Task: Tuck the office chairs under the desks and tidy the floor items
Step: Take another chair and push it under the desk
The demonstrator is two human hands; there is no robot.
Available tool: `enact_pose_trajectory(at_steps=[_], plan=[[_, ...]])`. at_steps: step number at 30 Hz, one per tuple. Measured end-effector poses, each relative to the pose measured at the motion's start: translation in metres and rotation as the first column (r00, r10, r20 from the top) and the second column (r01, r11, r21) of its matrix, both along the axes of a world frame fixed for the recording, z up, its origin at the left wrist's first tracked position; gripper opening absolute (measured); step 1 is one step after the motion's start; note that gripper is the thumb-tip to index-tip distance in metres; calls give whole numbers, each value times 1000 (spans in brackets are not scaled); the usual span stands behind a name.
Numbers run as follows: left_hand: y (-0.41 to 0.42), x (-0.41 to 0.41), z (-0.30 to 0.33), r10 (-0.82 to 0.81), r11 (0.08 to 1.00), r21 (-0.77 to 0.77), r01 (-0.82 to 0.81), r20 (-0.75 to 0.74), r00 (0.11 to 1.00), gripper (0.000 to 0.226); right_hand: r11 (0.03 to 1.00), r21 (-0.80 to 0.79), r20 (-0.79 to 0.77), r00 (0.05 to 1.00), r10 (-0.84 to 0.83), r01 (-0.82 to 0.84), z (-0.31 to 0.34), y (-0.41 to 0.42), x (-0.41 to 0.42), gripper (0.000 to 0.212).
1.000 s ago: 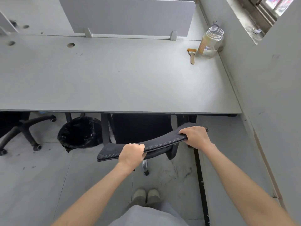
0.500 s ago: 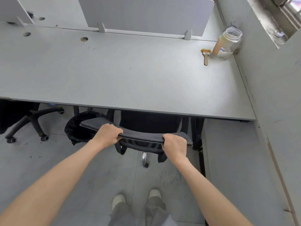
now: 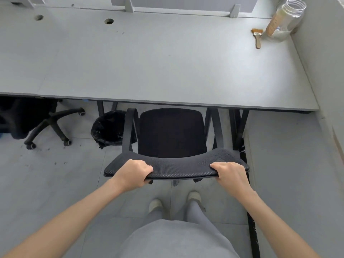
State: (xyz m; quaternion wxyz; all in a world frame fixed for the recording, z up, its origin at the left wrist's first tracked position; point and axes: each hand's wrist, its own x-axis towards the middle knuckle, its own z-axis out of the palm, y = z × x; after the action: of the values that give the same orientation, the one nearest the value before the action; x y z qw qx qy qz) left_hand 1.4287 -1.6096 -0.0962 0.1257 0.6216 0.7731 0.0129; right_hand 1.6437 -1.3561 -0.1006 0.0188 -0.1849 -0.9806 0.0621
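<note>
Head view. Chair now square to desk, back top level between both hands; a second ago tilted and turned, half a second ago swung the other way. Seat now shows in front of desk edge, so out further than before, or seen from higher up; cannot tell which. Means chair lined up and ready for a straight push in, not tucked yet. Left hand curled tight round left part of back top, fingers on top, thumb under. Right hand curled tight round right part the same way. Hands well apart, one near each end. Shoes just behind chair.

Bin on floor just left of chair, near left armrest, partly under desk edge; black bag inside, inside too dark to tell what is in it. Could get bumped if chair drifts left. Jar at far right corner of desk, no lid, clear, a pale layer at the bottom; cannot tell what. Brush flat beside jar. Other chair at far left, mostly under next desk, wheel legs sticking out.
</note>
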Motion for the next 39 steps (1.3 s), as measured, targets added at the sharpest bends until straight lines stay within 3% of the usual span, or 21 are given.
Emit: enact_pose_trajectory(at_steps=[8,13,15,19,22,24,27,30,33,36,39], plan=[[-35,-7,-11,-144,990,1,144,53,988,14,1000,-10,-100,995,23,-24,1,-41,17,47],[-9,-48,-5,-152,988,-5,152,-3,988,15,997,-22,-108,992,-72,70,-7,-32,-9,45],[9,-66,-3,-145,989,0,145,-12,989,23,996,-14,-121,989,-85,84,-7,-24,-22,33],[62,-86,13,-154,986,-64,153,-14,988,12,996,-9,-129,987,-94,93,1,21,-53,15],[109,-75,21,-45,991,-127,44,-5,999,22,994,23,-53,993,-102,104,7,81,-72,19],[138,-59,27,19,983,-180,-25,-31,999,28,992,28,86,988,-129,127,16,123,-82,27],[159,-31,25,22,978,-205,-25,-15,1000,28,996,15,182,979,-89,88,26,157,-82,36],[142,-23,20,-66,986,-152,63,-11,998,24,1000,20,83,996,17,-19,28,145,-70,40],[97,-40,2,-163,985,-64,161,-30,986,35,998,-2,-55,997,61,-61,15,105,-54,44],[61,-69,-6,-230,970,-75,232,25,973,23,999,-21,-132,990,42,-45,-2,56,-41,27],[54,-102,-5,-262,963,-62,261,-15,965,11,999,-24,-186,982,-25,21,-6,23,-50,38]])
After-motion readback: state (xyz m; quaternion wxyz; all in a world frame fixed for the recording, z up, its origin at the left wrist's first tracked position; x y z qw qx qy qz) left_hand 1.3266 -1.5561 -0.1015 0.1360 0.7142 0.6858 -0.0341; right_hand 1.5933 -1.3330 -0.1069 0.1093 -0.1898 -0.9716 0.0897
